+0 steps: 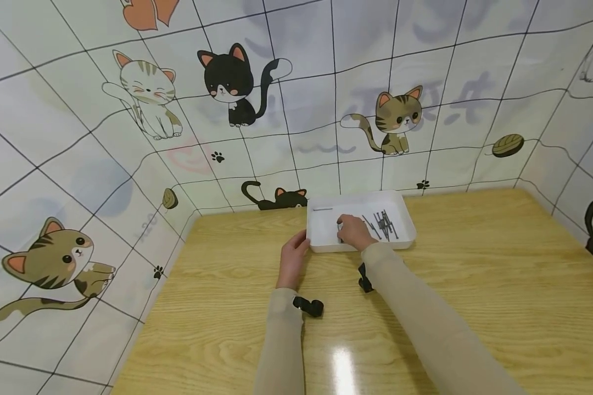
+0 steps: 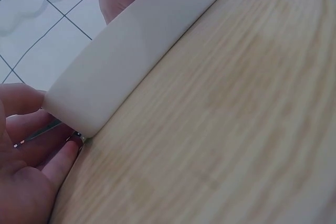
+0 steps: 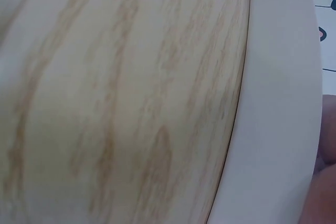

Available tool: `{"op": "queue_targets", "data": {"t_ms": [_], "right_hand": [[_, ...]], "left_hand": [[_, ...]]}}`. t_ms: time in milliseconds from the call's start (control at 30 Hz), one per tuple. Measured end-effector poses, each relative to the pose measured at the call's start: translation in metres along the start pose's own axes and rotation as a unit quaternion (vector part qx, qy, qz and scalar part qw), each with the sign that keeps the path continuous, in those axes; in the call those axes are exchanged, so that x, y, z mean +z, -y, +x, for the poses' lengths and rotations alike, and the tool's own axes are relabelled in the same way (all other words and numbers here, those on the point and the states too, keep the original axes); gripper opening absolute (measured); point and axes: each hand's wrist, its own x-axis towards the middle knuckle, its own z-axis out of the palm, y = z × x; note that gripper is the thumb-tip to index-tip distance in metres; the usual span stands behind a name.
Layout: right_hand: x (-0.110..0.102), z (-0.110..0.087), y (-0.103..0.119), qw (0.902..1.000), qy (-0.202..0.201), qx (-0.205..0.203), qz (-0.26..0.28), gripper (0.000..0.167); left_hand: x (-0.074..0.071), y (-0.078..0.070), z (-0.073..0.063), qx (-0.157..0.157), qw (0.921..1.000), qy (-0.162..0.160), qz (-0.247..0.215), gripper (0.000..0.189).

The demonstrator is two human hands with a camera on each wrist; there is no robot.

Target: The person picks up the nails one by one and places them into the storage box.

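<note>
A shallow white plastic tray (image 1: pixel 321 247) stands on the table near the wall. Inside its right half lies a loose pile of long dark nails (image 1: pixel 386 224), and a single nail (image 1: pixel 323 209) lies by the far left corner. My right hand (image 1: pixel 357 232) is down in the tray, left of the pile, pinching dark metal pieces that look like nails; its fingers partly hide them. Beside the tray's near left corner, my left hand (image 1: pixel 293 258) rests extended fingers (image 2: pixel 21 98) against the outer wall. The right wrist view shows mostly the tray's side (image 3: pixel 278 103).
The wooden table (image 1: pixel 227 307) meets a wall covering (image 1: pixel 306 109) with cartoon cats and grid lines at the back, left and right. Black wrist cameras (image 1: pixel 312 307) are strapped to both sleeves. The tray's far side is close to the back wall.
</note>
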Motion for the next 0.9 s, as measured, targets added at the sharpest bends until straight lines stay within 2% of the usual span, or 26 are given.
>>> {"op": "queue_targets", "data": {"t_ms": [100, 167, 367, 600, 767, 900], "right_hand": [[-0.001, 0.001, -0.001, 1.0, 0.0, 0.003, -0.001, 0.035], [0.001, 0.002, -0.004, 0.9999, -0.006, -0.009, -0.005, 0.033], [-0.001, 0.0, -0.002, 0.9999, 0.016, -0.002, -0.002, 0.034], [-0.012, -0.008, 0.013, 0.9984, 0.009, -0.056, -0.005, 0.032], [-0.018, -0.014, 0.024, 0.9955, -0.01, -0.093, -0.017, 0.03], [-0.027, -0.022, 0.024, 0.9936, -0.032, -0.108, -0.011, 0.03]], "left_hand": [[0.002, 0.0, 0.001, 0.004, 1.0, 0.002, -0.002, 0.036], [0.003, 0.0, 0.0, 0.003, 1.0, 0.005, -0.004, 0.037], [0.003, 0.001, -0.002, 0.0, 1.0, 0.006, -0.003, 0.037], [-0.003, -0.004, -0.001, 0.006, 0.9999, -0.008, 0.002, 0.035], [-0.014, -0.004, -0.003, -0.01, 0.9997, -0.023, 0.008, 0.036], [-0.021, -0.004, -0.003, -0.021, 0.9988, -0.042, 0.016, 0.039]]}}
